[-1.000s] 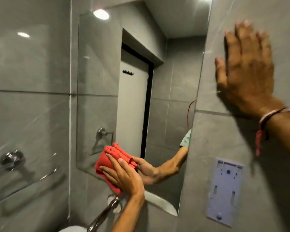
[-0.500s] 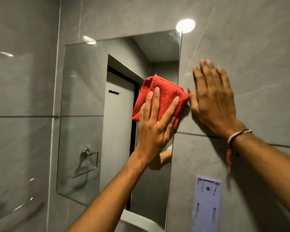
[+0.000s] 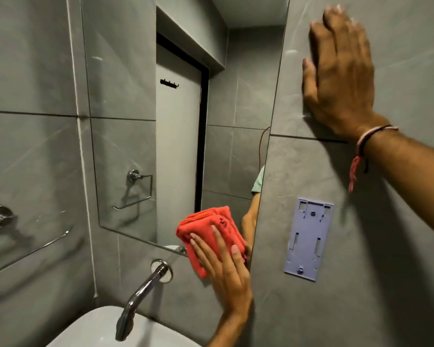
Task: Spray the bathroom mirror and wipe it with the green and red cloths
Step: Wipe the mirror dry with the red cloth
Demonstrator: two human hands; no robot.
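The bathroom mirror (image 3: 181,121) hangs on the grey tiled wall and reflects a white door and tiles. My left hand (image 3: 223,274) presses a folded red cloth (image 3: 206,231) flat against the mirror's lower right corner, with part of the cloth hanging over the bottom edge. My right hand (image 3: 338,71) lies flat with spread fingers on the wall tile to the right of the mirror and holds nothing. A red and black thread band sits on that wrist. No green cloth or spray bottle is in view.
A chrome wall tap (image 3: 140,294) juts out below the mirror over a white basin (image 3: 103,329). A lilac plastic wall bracket (image 3: 308,239) is fixed right of the mirror. At the left, a glass shelf (image 3: 28,249) with chrome fittings sticks out from the side wall.
My left hand has carried the red cloth from the mirror's upper right edge down to its lower right corner. My right hand has stayed flat on the wall.
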